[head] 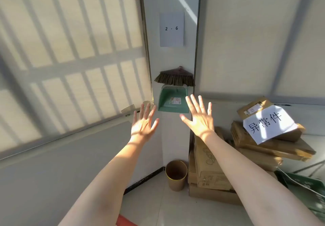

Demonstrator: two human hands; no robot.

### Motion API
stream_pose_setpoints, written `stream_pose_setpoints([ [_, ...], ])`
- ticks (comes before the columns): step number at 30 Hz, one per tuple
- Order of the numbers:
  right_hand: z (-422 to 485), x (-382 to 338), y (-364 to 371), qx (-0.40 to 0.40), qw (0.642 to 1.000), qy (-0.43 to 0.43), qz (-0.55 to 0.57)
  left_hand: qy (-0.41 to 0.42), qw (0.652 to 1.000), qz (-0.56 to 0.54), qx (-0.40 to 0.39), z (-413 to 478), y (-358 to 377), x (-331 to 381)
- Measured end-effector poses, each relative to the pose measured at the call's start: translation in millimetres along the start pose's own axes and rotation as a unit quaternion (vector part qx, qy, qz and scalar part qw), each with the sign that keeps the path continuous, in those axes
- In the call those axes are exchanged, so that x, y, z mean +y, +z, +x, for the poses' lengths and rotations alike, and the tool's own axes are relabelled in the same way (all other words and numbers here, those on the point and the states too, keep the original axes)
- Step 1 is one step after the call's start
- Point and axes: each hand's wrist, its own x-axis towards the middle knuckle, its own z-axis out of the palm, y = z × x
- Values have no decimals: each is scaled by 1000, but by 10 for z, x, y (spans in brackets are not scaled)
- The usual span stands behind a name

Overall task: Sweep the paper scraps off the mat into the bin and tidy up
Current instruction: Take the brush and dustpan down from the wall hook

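1. Both hands are raised with fingers spread wide, holding nothing: left hand [143,122], right hand [198,118]
2. Green dustpan [173,100] sits against the wall under a broom head [175,77]
3. Brown bin [176,174] stands in the floor's corner, just beside stacked cardboard boxes [207,164]

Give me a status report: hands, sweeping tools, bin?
Left hand and right hand open, empty, raised. Broom and green dustpan on the wall, not held. Brown bin on the floor beside stacked cardboard boxes. No scraps in view.
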Motion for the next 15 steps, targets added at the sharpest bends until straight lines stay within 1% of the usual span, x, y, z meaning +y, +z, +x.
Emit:
stream_pose_setpoints([
  [7,529,80,392,-2,1000,22,10,3,999,32,3,591,240,-166],
  [9,770,111,549,-9,1000,29,6,6,1000,19,3,850,354,-276],
  [12,1162,139,749,3,999,35,1,6,1000,20,-13,1266,517,-481],
  [15,1560,188,902,4,999,43,3,18,1000,25,-3,1670,656,-661],
])
